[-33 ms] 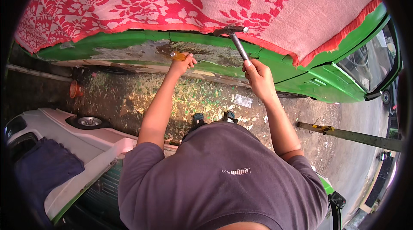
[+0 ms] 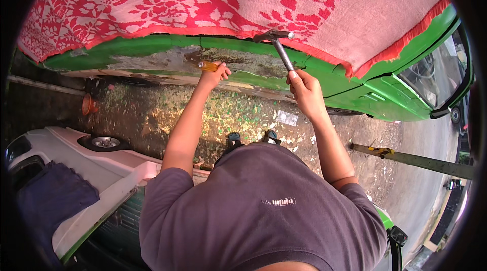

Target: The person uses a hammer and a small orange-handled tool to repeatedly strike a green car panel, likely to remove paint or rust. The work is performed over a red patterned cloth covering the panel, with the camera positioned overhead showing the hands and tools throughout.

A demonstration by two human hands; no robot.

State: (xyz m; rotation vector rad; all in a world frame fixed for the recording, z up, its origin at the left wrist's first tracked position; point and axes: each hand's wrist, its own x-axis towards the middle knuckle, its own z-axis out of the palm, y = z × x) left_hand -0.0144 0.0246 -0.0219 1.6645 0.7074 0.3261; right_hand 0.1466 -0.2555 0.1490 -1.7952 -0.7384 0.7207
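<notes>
While gripping hammer (image 2: 283, 54) in right hand (image 2: 306, 91), note amber handle (image 2: 207, 66) clasped in left hand (image 2: 218, 74), aligned roughly crosswise, left of hammer.

The left grip (image 2: 217, 74) is hiding part of the amber-handled tool (image 2: 208, 66), leaving its tip indistinct. The right grip (image 2: 306, 90) is covering the lower shaft of the hammer (image 2: 282, 54); whether the hammer's head is touching the patterned cloth (image 2: 167, 5) is remaining unclear. That cloth is running past the top edge and concealing much of the green car (image 2: 350, 86). The shirt (image 2: 253, 179) is blocking the legs. The dark rim is cutting off the pale vehicle (image 2: 119, 169). Scattered flakes (image 2: 243, 111) are appearing too small to identify.
</notes>
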